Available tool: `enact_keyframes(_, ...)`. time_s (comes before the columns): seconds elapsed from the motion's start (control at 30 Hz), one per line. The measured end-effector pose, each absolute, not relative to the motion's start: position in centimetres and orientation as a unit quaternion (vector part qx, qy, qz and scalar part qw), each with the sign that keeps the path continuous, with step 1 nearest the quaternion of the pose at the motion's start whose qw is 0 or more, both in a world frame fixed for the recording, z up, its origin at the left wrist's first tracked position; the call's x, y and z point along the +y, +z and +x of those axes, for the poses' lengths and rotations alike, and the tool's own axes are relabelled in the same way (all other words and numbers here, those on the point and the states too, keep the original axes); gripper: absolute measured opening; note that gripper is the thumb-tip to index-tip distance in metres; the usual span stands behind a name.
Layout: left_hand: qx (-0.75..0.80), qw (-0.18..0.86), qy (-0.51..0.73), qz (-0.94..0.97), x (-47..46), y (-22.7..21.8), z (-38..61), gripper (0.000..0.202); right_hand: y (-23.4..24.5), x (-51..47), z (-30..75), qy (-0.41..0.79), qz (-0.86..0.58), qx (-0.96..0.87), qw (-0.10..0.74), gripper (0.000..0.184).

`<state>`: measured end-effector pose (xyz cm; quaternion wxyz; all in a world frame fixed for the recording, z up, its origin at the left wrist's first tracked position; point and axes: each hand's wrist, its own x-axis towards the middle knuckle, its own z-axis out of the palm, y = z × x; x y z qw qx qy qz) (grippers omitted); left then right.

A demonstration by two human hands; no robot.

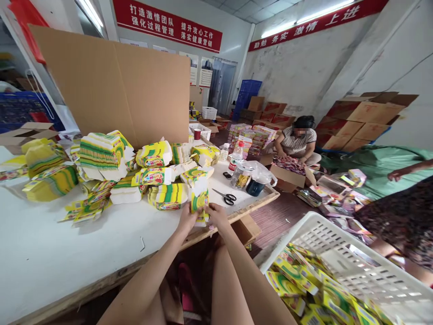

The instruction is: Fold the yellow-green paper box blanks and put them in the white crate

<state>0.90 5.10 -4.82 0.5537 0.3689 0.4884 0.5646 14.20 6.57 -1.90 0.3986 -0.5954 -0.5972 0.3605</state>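
Note:
Between my two hands, just over the table's front edge, is a small yellow-and-green carton (199, 201). My left hand (188, 218) grips its left side, and my right hand (217, 214) has its fingers closed on the right side. White flaps stick up at the carton's top. Right behind it on the white table lie stacks of flat yellow-and-green cartons (168, 197), bundled in several piles. A pair of black-handled scissors (229, 198) rests to the right of my hands.
A white plastic basket (313, 221) of yellow cartons stands at my right. On the table are a dark mug (254, 188), a clear jar (241, 175) and bottles. A large cardboard sheet (128, 90) stands behind the piles. One person (297, 140) sits at an open box; another stands far right.

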Motion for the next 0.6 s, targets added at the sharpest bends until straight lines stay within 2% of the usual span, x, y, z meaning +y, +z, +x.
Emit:
enact_keyframes(0.27,0.391,0.612,0.615,0.306,3.7,-3.0,0.5,0.024,-1.3,0.6,15.7,0.263,-0.514,-0.667,0.471,0.037)
enact_keyframes(0.47,0.372,0.65,0.601,0.278,3.1,-2.7,0.7,0.023,-0.8,-0.5,15.4,0.205,-0.482,-0.71,0.471,0.009)
enact_keyframes(0.6,0.351,0.677,0.596,0.253,2.9,-2.3,0.6,0.025,-0.8,-0.6,15.3,0.199,-0.48,-0.706,0.481,0.017)
